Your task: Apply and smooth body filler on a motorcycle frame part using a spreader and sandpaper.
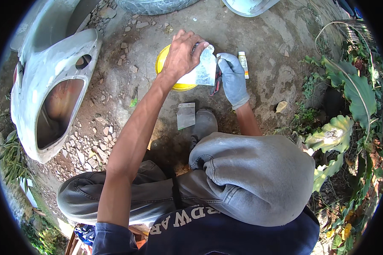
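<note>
My bare left hand [182, 54] is closed on the upper edge of a whitish, smeared flat sheet [205, 69]. The sheet is tilted above a round yellow lid [185, 87], and covers much of it. My right hand [233, 78], in a grey glove, is closed beside the sheet's right edge. A slim dark tool with some red on it [217, 83] shows between the glove and the sheet; its kind and how the fingers grip it are partly hidden. Just right of the glove lies a small white and yellow tube [243, 63].
A grey square plate [186, 115] lies by my boot [206, 122]. At left stands a large pale vehicle body panel [34, 106] with openings, beside broken stones [83, 148]. A tyre [157, 5] and a pale rounded part [251, 6] are at the far side. Leafy plants [355, 93] grow at right.
</note>
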Motion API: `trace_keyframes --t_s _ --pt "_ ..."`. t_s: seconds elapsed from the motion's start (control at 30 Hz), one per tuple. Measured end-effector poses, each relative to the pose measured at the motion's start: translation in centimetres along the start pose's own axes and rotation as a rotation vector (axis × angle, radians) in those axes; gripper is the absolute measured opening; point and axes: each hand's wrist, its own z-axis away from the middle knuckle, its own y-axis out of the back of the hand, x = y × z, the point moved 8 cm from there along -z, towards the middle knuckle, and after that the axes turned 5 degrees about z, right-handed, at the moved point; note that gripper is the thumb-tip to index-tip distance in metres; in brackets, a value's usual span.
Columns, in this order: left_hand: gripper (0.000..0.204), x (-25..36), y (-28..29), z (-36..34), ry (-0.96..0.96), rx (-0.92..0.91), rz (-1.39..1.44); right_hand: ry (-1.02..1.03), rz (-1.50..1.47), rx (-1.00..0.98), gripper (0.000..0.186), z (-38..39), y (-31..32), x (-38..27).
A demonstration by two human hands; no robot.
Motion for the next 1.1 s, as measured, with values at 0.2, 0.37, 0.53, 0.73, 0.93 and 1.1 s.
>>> trace_keyframes --t_s 0.2,0.37,0.53,0.73,0.93,1.1 --pt "0.019 0.1 0.3 0.2 0.051 0.058 -0.008 0.002 -0.044 0.072 0.017 2.9 0.0 0.0" --pt "0.019 0.1 0.6 0.1 0.072 0.096 -0.041 -0.036 0.044 0.079 0.017 5.4 0.6 -0.3" --pt "0.027 -0.6 2.3 0.5 0.357 0.191 -0.149 -0.141 -0.041 0.078 0.018 6.8 2.2 0.9" --pt "0.045 -1.5 4.5 3.6 0.596 0.173 -0.101 -0.406 -0.491 0.422 0.018 7.3 5.4 4.9" --pt "0.043 -0.4 3.8 4.8 0.878 -0.018 0.390 -0.415 -0.429 0.414 0.017 6.6 6.9 6.3" --pt "0.041 1.7 5.2 4.4 0.657 0.099 0.199 -0.351 -0.157 0.573 0.018 8.8 5.8 6.6"
